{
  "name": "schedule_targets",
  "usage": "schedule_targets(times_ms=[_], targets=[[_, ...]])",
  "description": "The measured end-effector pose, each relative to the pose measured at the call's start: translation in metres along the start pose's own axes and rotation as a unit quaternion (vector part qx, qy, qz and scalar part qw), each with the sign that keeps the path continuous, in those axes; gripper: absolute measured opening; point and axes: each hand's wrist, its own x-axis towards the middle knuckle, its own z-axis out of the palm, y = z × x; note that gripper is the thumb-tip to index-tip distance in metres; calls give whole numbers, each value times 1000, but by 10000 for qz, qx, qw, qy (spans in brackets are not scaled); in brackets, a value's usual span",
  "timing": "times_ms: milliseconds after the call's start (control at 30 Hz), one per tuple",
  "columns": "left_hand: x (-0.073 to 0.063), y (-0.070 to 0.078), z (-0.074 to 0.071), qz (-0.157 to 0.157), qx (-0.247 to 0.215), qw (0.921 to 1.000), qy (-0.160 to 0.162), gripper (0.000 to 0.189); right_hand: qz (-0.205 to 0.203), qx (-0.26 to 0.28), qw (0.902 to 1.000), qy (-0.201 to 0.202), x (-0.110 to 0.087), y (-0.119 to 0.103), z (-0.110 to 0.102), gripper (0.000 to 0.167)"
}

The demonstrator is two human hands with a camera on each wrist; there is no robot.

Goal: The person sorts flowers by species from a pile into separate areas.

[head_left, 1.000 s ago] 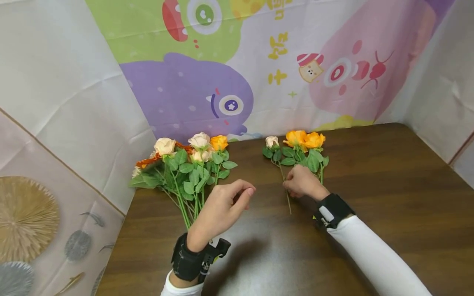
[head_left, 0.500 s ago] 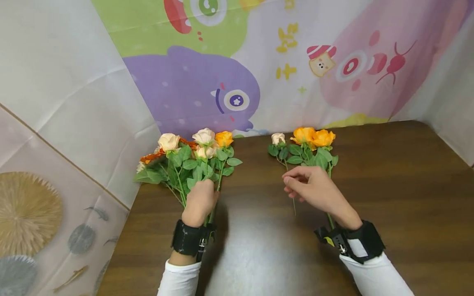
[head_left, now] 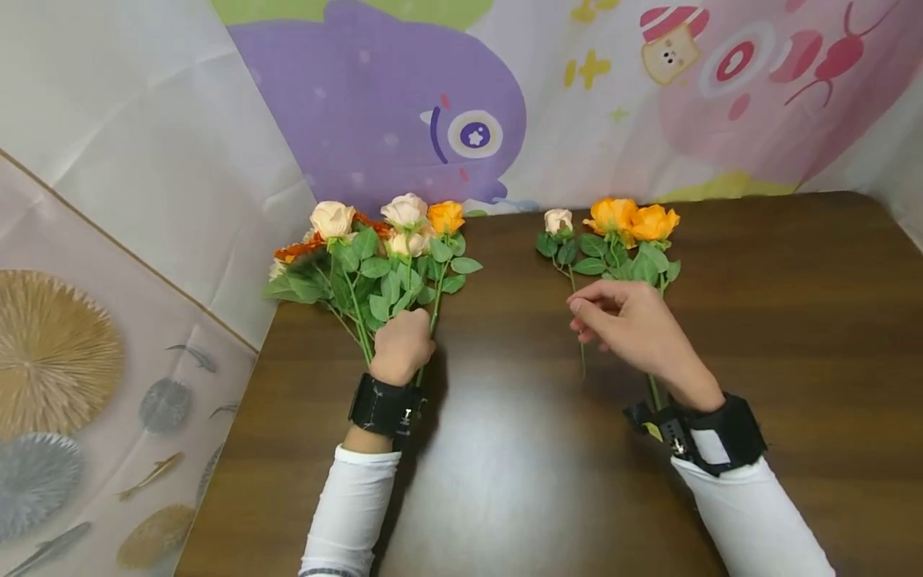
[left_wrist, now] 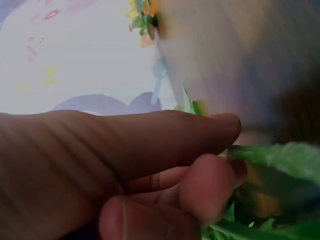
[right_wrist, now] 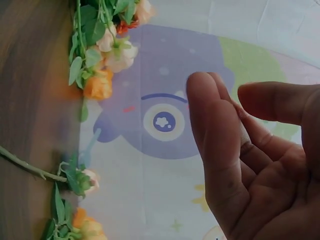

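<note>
In the head view, my left hand (head_left: 404,346) is curled low over the stems of the left bunch. The orange rose's stem (head_left: 434,308) passes along its fingers. In the left wrist view, thumb and fingertips meet at a green stem (left_wrist: 237,150); which rose it belongs to I cannot tell. Cream roses (head_left: 332,219) and leaves (head_left: 375,268) lie beyond this hand. My right hand (head_left: 638,327) hovers, fingers loosely bent, above the small cream rose's thin stem (head_left: 582,365). Thumb and forefinger stand apart with nothing between them in the right wrist view.
Two orange flowers (head_left: 613,217) lie right of the small cream rose (head_left: 558,221), their stems running under my right hand. A brown wooden table (head_left: 505,481) bears everything. Behind it hangs a cartoon-printed cloth (head_left: 404,104); a patterned cloth (head_left: 144,320) borders the left side.
My left hand has moved down and left onto the left bunch's stems and taken hold. The right hand has let go of the small rose's stem and drawn up a little. The view has tilted down.
</note>
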Motion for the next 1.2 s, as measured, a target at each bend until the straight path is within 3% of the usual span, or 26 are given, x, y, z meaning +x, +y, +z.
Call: schedule_targets(times_ms=[333,567,700,933,1033,1200], targets=[[7,4,-4,-119,-46,9986,-513,39,164,484,9972,546,6,8,-8,20],[3,4,-8,-169,-167,9980,-586,40,116,424,9982,406,9,10,-7,22],[3,3,-8,-186,-203,9987,-427,39,136,382,9985,369,5,11,-8,22],[-2,-11,-11,-660,27,9972,346,20,174,368,9988,270,8,11,1,19],[-1,-14,-11,-751,92,9966,316,21,200,303,9991,221,8,10,3,20],[2,-12,-9,-517,43,9984,234,28,154,149,9996,184,3,4,8,18]])
